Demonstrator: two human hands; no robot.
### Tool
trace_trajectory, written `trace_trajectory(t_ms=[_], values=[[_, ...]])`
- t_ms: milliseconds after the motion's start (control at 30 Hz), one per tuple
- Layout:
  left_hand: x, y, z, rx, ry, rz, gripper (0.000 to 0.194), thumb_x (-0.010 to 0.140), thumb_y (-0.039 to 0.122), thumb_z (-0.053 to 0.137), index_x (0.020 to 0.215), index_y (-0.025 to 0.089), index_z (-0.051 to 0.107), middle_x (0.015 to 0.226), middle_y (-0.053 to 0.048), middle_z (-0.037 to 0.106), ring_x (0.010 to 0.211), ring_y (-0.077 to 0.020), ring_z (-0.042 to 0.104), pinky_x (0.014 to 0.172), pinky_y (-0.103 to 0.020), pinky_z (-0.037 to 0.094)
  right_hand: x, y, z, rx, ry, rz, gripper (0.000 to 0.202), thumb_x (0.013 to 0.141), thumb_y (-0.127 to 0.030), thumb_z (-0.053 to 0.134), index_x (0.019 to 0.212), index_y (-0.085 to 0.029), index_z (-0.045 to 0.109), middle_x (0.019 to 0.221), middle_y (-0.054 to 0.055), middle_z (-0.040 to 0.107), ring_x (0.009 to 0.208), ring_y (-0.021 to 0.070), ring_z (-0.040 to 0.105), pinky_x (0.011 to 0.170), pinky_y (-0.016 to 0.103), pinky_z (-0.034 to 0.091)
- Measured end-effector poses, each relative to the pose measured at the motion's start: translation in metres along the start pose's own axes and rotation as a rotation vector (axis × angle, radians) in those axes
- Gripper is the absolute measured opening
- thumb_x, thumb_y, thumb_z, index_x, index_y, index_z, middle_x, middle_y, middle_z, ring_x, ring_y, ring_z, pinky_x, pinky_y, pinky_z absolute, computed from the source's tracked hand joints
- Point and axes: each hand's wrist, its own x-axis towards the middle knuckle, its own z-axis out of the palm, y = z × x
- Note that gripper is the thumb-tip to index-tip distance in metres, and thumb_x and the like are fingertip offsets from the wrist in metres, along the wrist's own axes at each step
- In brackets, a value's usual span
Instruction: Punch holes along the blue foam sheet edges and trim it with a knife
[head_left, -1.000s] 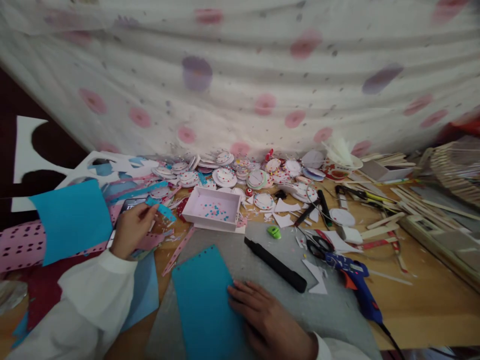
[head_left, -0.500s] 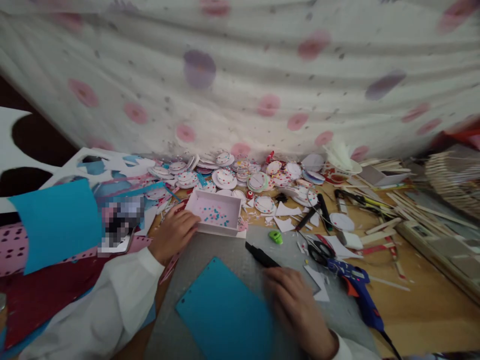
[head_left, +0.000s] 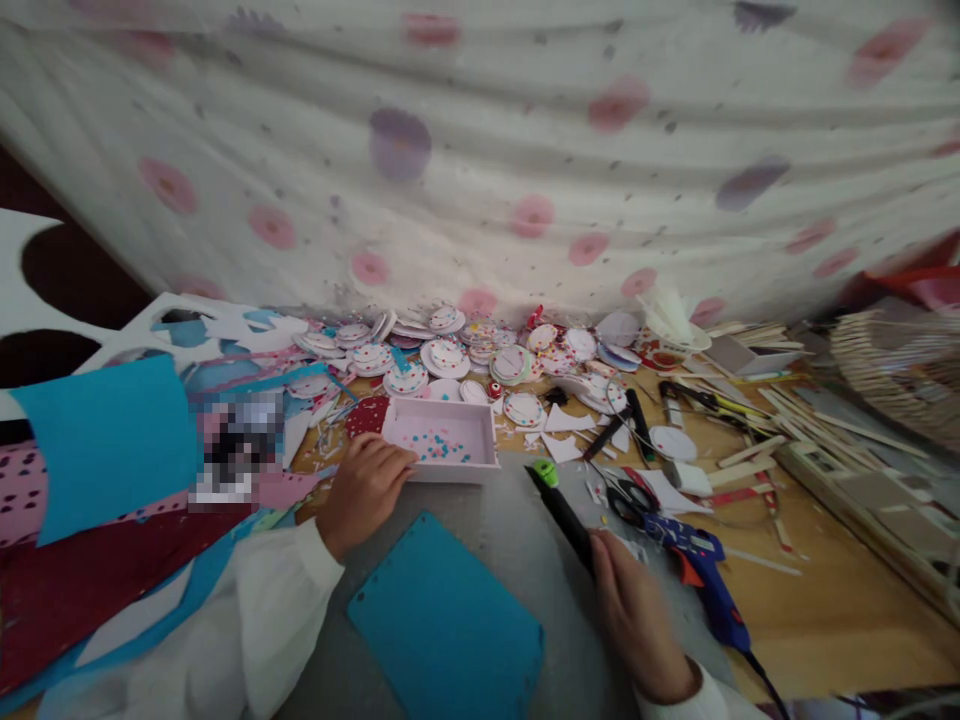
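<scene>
My left hand (head_left: pixel 369 490) grips the near left corner of a shallow white box (head_left: pixel 439 470), fingers bent over its edge. Small blue and pink paper dots (head_left: pixel 442 447) lie scattered inside. My right hand (head_left: pixel 637 610) is closed around a long, slim black tool (head_left: pixel 564 515) whose kind I cannot make out. Its far end points up and left, in front of a small bright green object (head_left: pixel 546 472). Between my hands, a blue sheet (head_left: pixel 450 625) with small holes along its left edge lies on a grey mat (head_left: pixel 570 640).
Behind the box are piles of decorated white paper discs (head_left: pixel 446 358). At right are scissors (head_left: pixel 630 498), a blue glue gun (head_left: pixel 701 560) and wooden sticks (head_left: pixel 817 430). Another blue sheet (head_left: pixel 112 440) and a phone (head_left: pixel 240 445) lie at left. A flowered curtain (head_left: pixel 480 150) hangs behind.
My left hand and the box have shifted slightly right. My right hand has moved right with the black tool, whose tip now overlaps the green object. The blue sheet's right corner is uncovered.
</scene>
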Motion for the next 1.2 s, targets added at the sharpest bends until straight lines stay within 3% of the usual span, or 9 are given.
trace_trajectory(t_ms=[133,233,400,567,767,833,967,1033,1200], values=[[-0.004,0.005,0.012,-0.039,-0.018,0.015,0.018,0.094,0.017,0.047,0.092,0.018,0.065,0.086,-0.004,0.073,0.08,-0.0197,0.063,0.086,-0.041,0.042,-0.007,0.011,-0.016,0.14,0.035,0.192,0.036,0.087,-0.051,0.053,0.098,-0.018,0.064,0.087,0.008,0.073,0.078,0.0255,0.07,0.066,0.033,0.058],[-0.009,0.014,0.008,-0.078,-0.004,0.007,0.018,0.094,0.017,0.048,0.099,0.019,0.065,0.094,-0.005,0.071,0.088,-0.0207,0.063,0.089,-0.04,0.042,-0.012,0.02,-0.023,0.155,0.062,0.239,0.039,0.086,-0.049,0.055,0.106,-0.016,0.064,0.101,0.01,0.073,0.092,0.0276,0.069,0.077,0.035,0.058],[-0.034,0.036,-0.003,-0.07,0.108,-0.233,0.018,0.092,0.029,0.054,0.106,0.021,0.06,0.104,-0.008,0.064,0.104,-0.0258,0.059,0.093,-0.039,0.045,-0.017,0.027,-0.022,-0.004,0.078,0.063,0.039,0.091,-0.03,0.046,0.128,-0.017,0.051,0.12,0.014,0.063,0.112,0.0293,0.06,0.09,0.043,0.053],[-0.078,0.057,0.015,-0.076,-0.098,-0.441,0.045,0.078,0.043,0.068,0.116,0.023,0.053,0.111,-0.01,0.063,0.107,-0.0331,0.06,0.087,-0.045,0.05,-0.011,0.016,-0.007,-0.313,0.067,-0.013,0.076,0.08,-0.002,0.036,0.151,-0.019,0.016,0.113,0.015,0.052,0.103,0.0298,0.058,0.087,0.046,0.053],[-0.09,0.062,0.035,-0.192,-0.157,-0.559,0.064,0.075,0.026,0.067,0.133,0.023,0.042,0.12,-0.013,0.061,0.111,-0.0326,0.06,0.09,-0.046,0.051,-0.005,-0.001,0.008,-0.571,0.062,-0.093,0.081,0.079,0.001,0.037,0.152,-0.014,0.004,0.097,0.015,0.052,0.087,0.0319,0.057,0.076,0.045,0.053],[-0.083,0.059,0.03,-0.23,-0.23,-0.612,0.062,0.072,0.022,0.068,0.13,0.022,0.046,0.117,-0.013,0.064,0.103,-0.0316,0.065,0.083,-0.042,0.054,-0.004,-0.004,0.008,-0.633,0.063,-0.106,0.081,0.078,0.002,0.036,0.151,-0.011,0.003,0.095,0.016,0.054,0.084,0.0325,0.057,0.074,0.046,0.052],[-0.068,0.052,0.01,-0.326,-0.447,-0.546,0.013,0.081,0.032,0.063,0.088,0.021,0.066,0.091,-0.007,0.072,0.084,-0.0272,0.069,0.072,-0.036,0.055,-0.002,-0.005,0.003,-0.7,0.088,-0.109,0.076,0.08,0.0,0.039,0.15,-0.012,0.012,0.105,0.02,0.056,0.088,0.0346,0.056,0.076,0.049,0.051],[-0.063,0.048,-0.002,-0.379,-0.4,-0.462,0.021,0.087,0.04,0.057,0.082,0.022,0.067,0.091,-0.005,0.072,0.087,-0.0252,0.069,0.076,-0.034,0.055,0.002,-0.006,0.001,-0.676,0.073,-0.136,0.07,0.081,-0.002,0.041,0.147,-0.013,0.022,0.115,0.021,0.055,0.096,0.0346,0.055,0.082,0.049,0.05],[-0.048,0.034,-0.024,-0.426,-0.158,-0.35,0.024,0.091,0.039,0.052,0.101,0.023,0.067,0.122,-0.006,0.065,0.114,-0.0239,0.059,0.101,-0.036,0.045,0.031,-0.012,0.004,-0.614,-0.074,-0.324,0.061,0.081,0.0,0.042,0.139,-0.016,0.038,0.133,0.016,0.052,0.116,0.0315,0.049,0.094,0.045,0.045]])
